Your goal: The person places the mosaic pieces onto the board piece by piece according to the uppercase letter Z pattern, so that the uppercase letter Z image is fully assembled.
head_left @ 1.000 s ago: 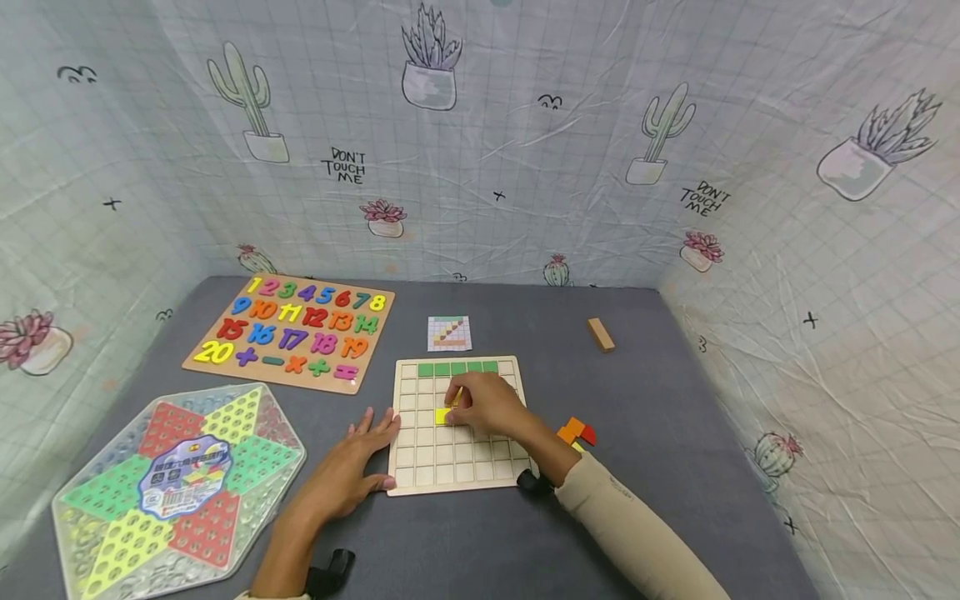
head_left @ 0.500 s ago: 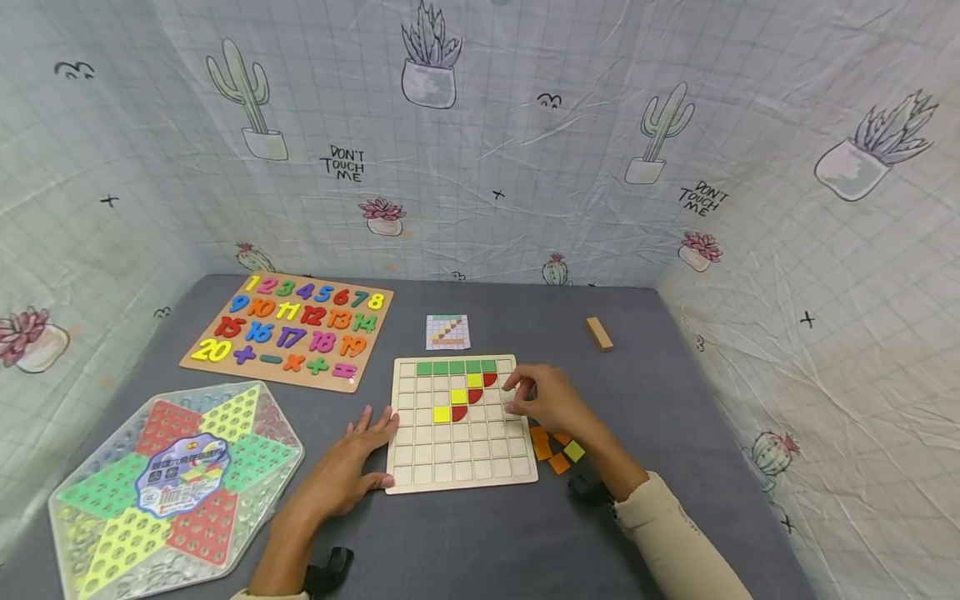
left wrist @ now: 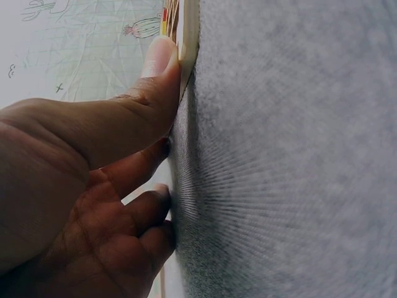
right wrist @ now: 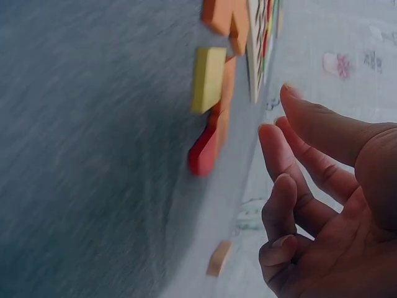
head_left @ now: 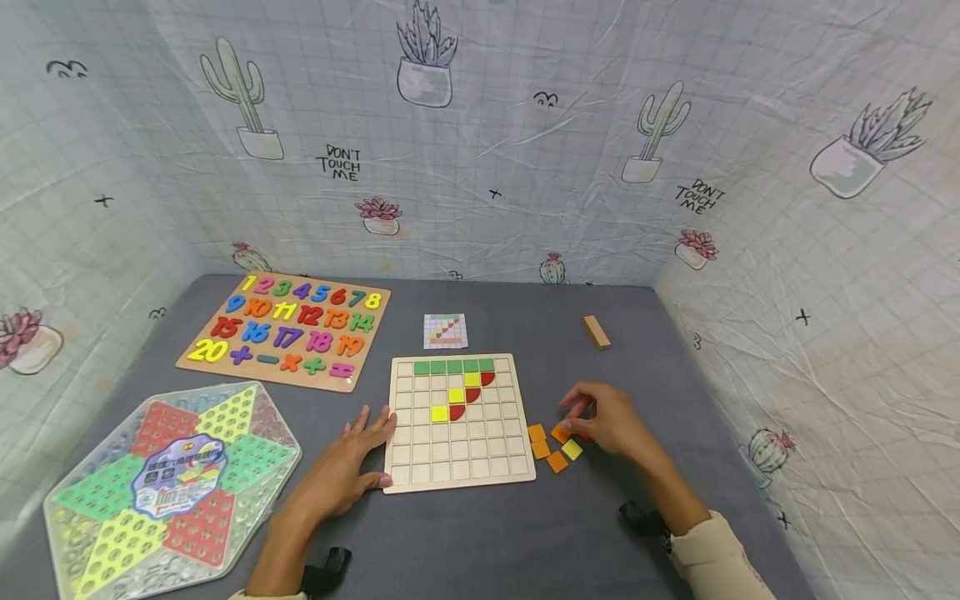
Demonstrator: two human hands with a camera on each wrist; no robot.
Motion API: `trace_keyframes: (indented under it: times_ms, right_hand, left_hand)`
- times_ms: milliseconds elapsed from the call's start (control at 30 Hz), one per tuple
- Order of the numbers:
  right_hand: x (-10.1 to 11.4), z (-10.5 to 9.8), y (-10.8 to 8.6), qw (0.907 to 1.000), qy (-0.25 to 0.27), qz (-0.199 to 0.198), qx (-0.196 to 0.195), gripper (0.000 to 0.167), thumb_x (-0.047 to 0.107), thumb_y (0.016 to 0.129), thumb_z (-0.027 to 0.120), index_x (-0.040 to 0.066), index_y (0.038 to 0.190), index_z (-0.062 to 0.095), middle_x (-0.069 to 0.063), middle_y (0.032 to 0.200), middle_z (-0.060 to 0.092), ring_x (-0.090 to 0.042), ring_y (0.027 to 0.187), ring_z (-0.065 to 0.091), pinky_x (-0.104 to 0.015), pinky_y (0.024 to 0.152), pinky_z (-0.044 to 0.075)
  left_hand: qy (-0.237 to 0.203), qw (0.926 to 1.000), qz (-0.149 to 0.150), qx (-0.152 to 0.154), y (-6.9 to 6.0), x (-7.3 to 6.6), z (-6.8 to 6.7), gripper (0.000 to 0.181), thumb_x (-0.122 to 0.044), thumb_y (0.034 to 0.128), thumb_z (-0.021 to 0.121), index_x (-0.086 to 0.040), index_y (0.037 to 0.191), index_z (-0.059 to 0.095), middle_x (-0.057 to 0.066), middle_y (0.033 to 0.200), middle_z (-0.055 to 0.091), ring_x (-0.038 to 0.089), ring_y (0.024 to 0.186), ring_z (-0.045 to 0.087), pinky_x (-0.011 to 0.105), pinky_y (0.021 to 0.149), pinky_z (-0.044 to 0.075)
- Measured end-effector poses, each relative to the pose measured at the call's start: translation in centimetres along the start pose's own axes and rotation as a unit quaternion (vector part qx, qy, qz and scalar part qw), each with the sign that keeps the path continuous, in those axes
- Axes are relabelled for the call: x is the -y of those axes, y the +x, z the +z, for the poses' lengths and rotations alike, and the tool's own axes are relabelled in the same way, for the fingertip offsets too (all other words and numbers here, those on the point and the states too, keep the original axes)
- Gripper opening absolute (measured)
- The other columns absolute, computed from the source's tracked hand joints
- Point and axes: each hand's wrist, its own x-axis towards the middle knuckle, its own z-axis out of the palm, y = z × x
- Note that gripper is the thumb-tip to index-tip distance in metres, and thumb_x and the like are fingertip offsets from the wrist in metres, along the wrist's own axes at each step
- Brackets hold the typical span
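A square wooden grid board [head_left: 480,454] lies flat in the head view. In its top row sits a run of green squares [head_left: 454,367]; below, three yellow squares [head_left: 457,396] and three red quarter-round pieces [head_left: 472,396] step down to the left. My left hand [head_left: 341,467] rests spread at the board's left edge, thumb and fingertips touching it. Over the loose pieces to the right hovers my right hand [head_left: 611,421]. In the right wrist view a gap shows between its thumb and fingers, which hold nothing. Beneath it lie orange squares [head_left: 557,462], a yellow square [right wrist: 209,81] and a red piece [right wrist: 203,153].
A pattern card [head_left: 446,331] lies behind the board, and a wooden block [head_left: 597,332] at the back right. Towards the left are a number board [head_left: 348,293] and a hexagonal Chinese checkers board [head_left: 127,546]. A patterned cloth surrounds the grey tabletop [head_left: 480,550].
My right hand has left the grid board and moved right to the loose pieces, uncovering the yellow and red pieces on the board. My left hand stays at the board's edge.
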Motion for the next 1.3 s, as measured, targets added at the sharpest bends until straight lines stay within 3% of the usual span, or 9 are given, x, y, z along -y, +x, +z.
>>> trace_keyframes:
  times_ms: [233,500,933,1300]
  right_hand:
    - [-1.4,-0.9,-0.8,0.9995,-0.018,0.024,-0.008,0.024,0.012,0.088,0.088,0.011,0.11,0.078,-0.006,0.094,0.073,-0.017,0.068,0.056,-0.027,0.057,0.047]
    - [-2.6,-0.9,-1.2,0.9965,-0.064,0.053,-0.008,0.023,0.017,0.086,0.09,0.013,0.105,0.078,-0.003,0.089,0.068,-0.018,0.081,0.058,-0.034,0.079,0.047]
    - [-2.4,0.0,-1.0,0.9955,-0.049,0.081,-0.005,0.02,0.018,0.087,0.09,0.01,0.094,0.073,-0.001,0.081,0.065,-0.015,0.072,0.055,-0.029,0.068,0.045]
    - [-1.1,0.1,-0.8,0.9996,-0.011,0.022,-0.014,0.011,0.016,0.091,0.085,0.015,0.092,0.074,0.002,0.076,0.066,-0.014,0.065,0.055,-0.025,0.057,0.043]
  left_hand:
    - [-0.001,1.0,0.0,0.002,0.1,0.1,-0.1,0.088,-0.011,0.0865,0.086,-0.002,0.162,0.042,0.018,0.172,0.031,0.049,0.162,0.018,0.07,0.128,0.02]
    - [-0.001,1.0,0.001,0.0,0.0,0.0,-0.1,0.089,-0.011,0.0858,0.086,-0.002,0.162,0.042,0.018,0.172,0.031,0.049,0.162,0.018,0.069,0.128,0.02]
    - [-0.001,1.0,-0.001,0.002,0.1,-0.1,-0.2,0.088,-0.012,0.0859,0.086,-0.003,0.162,0.042,0.018,0.172,0.032,0.049,0.162,0.018,0.069,0.129,0.02]
    - [0.002,1.0,0.002,0.0,0.0,0.0,-0.1,0.09,-0.012,0.0849,0.087,-0.002,0.162,0.042,0.019,0.171,0.032,0.05,0.161,0.019,0.07,0.128,0.021]
